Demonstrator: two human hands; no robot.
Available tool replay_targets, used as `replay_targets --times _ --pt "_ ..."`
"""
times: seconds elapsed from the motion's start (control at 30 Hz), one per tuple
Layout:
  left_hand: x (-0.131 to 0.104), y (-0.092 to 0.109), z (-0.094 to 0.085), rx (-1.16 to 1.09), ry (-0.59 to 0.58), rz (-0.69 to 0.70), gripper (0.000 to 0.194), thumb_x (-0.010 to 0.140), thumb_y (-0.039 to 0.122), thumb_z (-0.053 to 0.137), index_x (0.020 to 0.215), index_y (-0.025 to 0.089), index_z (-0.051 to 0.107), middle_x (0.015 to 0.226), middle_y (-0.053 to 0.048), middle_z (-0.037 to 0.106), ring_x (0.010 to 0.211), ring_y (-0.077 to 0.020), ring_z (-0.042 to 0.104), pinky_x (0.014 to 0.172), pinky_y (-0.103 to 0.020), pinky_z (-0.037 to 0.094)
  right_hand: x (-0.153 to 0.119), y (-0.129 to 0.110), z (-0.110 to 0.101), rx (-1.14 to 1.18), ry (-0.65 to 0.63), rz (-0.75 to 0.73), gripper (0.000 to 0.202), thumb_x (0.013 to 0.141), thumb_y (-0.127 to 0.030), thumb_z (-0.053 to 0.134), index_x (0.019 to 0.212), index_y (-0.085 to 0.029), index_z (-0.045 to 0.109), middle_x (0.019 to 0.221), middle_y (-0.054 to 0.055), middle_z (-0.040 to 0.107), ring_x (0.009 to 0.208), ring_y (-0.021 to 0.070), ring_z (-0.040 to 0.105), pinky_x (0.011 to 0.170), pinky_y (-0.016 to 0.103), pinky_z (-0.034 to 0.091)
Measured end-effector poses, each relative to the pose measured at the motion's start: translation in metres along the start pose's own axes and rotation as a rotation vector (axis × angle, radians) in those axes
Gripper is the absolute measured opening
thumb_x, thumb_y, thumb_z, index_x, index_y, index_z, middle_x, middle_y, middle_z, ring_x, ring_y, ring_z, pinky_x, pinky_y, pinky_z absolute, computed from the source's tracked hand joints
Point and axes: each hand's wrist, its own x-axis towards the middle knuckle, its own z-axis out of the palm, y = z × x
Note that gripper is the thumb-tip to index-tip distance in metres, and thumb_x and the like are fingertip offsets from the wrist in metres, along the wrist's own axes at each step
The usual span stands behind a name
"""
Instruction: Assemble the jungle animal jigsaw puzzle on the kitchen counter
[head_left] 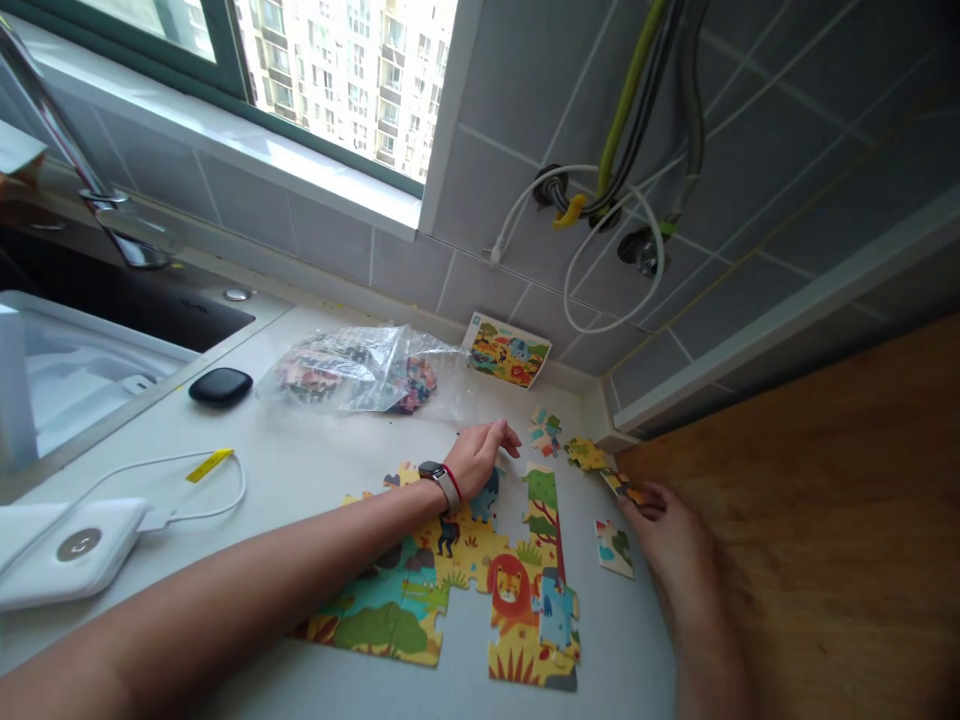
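Note:
A partly joined jigsaw puzzle (pixel 469 555) with a lion, an elephant and green bushes lies flat on the white counter. My left hand (pixel 484 458), wearing a watch and a red band, hovers over its upper edge; the fingers are loosely bent and apart, and nothing shows in them. At the counter's right edge, my right hand (pixel 670 525) pinches a puzzle piece (pixel 622 487). Beside that piece lie yellow puzzle pieces (pixel 585 455). Another loose piece (pixel 615 548) sits left of my right hand. A blue piece (pixel 556 610) rests on the puzzle's right side.
The picture card (pixel 508 350) leans against the tiled wall. More loose pieces (pixel 544 432) lie below it. A clear plastic bag (pixel 367 370) of pieces, a black oval case (pixel 220 386) and a white device (pixel 75 550) with a cable are further left, near the sink (pixel 135 290).

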Motion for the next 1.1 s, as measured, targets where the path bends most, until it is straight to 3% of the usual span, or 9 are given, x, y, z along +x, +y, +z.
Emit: replay_targets --times 0.1,0.23,0.33,0.43,0.6,0.77,0.87,1.0,1.1 --pt "-0.001 0.004 0.002 0.005 0.012 0.017 0.074 0.105 0.068 0.023 0.086 0.017 0.074 0.082 -0.009 0.079 0.083 -0.0224 0.074 0.088 -0.038 0.057 -0.006 -0.002 -0.012 0.087 0.023 0.047 0.045 0.070 -0.055 0.072 0.102 -0.023 0.070 0.101 0.018 0.080 0.089 0.0352 0.076 0.078 0.044 0.058" --pt "-0.002 0.017 -0.009 -0.016 -0.009 0.071 0.076 0.103 0.072 0.026 0.084 0.015 0.073 0.077 -0.010 0.077 0.074 -0.0208 0.073 0.076 -0.034 0.059 -0.021 -0.025 0.002 0.290 -0.019 -0.030 0.055 0.071 -0.059 0.073 0.108 -0.019 0.069 0.103 0.019 0.078 0.092 0.0337 0.075 0.077 0.042 0.059" --pt "-0.011 0.035 -0.040 0.082 -0.104 0.194 0.069 0.104 0.068 0.034 0.083 0.015 0.073 0.077 -0.009 0.077 0.072 -0.0188 0.072 0.071 -0.031 0.057 -0.042 -0.051 0.021 0.432 -0.123 -0.170 0.055 0.077 -0.059 0.073 0.112 -0.018 0.068 0.104 0.017 0.077 0.091 0.0313 0.074 0.080 0.045 0.061" --pt "-0.028 0.046 -0.083 0.297 -0.137 0.312 0.054 0.107 0.055 0.040 0.087 0.017 0.074 0.083 -0.007 0.078 0.075 -0.0169 0.071 0.073 -0.030 0.055 -0.065 -0.075 0.031 0.460 -0.243 -0.407 0.042 0.083 -0.051 0.074 0.112 -0.021 0.070 0.119 0.015 0.073 0.106 0.0310 0.070 0.096 0.049 0.058" --pt "-0.053 0.042 -0.132 0.369 -0.104 0.229 0.049 0.108 0.047 0.039 0.088 0.016 0.072 0.079 -0.005 0.077 0.071 -0.0154 0.072 0.069 -0.027 0.054 -0.090 -0.113 0.033 0.435 -0.263 -0.588 0.027 0.088 -0.043 0.072 0.107 -0.023 0.071 0.122 0.013 0.072 0.119 0.0317 0.064 0.105 0.050 0.052" --pt "-0.063 0.042 -0.145 0.419 -0.225 0.229 0.040 0.105 0.045 0.050 0.090 0.018 0.074 0.080 -0.004 0.078 0.066 -0.0129 0.069 0.061 -0.023 0.049 -0.116 -0.160 0.048 0.449 -0.191 -0.683 0.018 0.089 -0.037 0.074 0.101 -0.025 0.069 0.112 0.011 0.074 0.112 0.0291 0.065 0.103 0.047 0.051" --pt "-0.071 0.037 -0.147 0.335 -0.207 0.153 0.030 0.097 0.045 0.064 0.103 0.017 0.073 0.080 -0.003 0.077 0.064 -0.0118 0.067 0.059 -0.021 0.049 -0.136 -0.183 0.064 0.457 -0.113 -0.747 0.013 0.089 -0.031 0.074 0.097 -0.024 0.068 0.110 0.010 0.073 0.110 0.0280 0.065 0.098 0.045 0.052" --pt "-0.079 0.023 -0.148 0.189 -0.162 0.019 0.038 0.089 0.040 0.072 0.117 0.015 0.069 0.087 -0.005 0.079 0.064 -0.0123 0.068 0.058 -0.021 0.051 -0.151 -0.191 0.080 0.469 -0.096 -0.766 0.009 0.089 -0.026 0.073 0.094 -0.023 0.067 0.111 0.009 0.071 0.110 0.0268 0.064 0.097 0.043 0.052" --pt "-0.077 0.021 -0.152 0.213 -0.158 -0.011 0.033 0.089 0.038 0.070 0.112 0.015 0.073 0.088 -0.006 0.079 0.063 -0.0119 0.066 0.058 -0.022 0.052 -0.152 -0.184 0.085 0.512 -0.171 -0.759 0.008 0.090 -0.026 0.073 0.094 -0.024 0.066 0.104 0.007 0.072 0.106 0.0259 0.065 0.095 0.041 0.053"
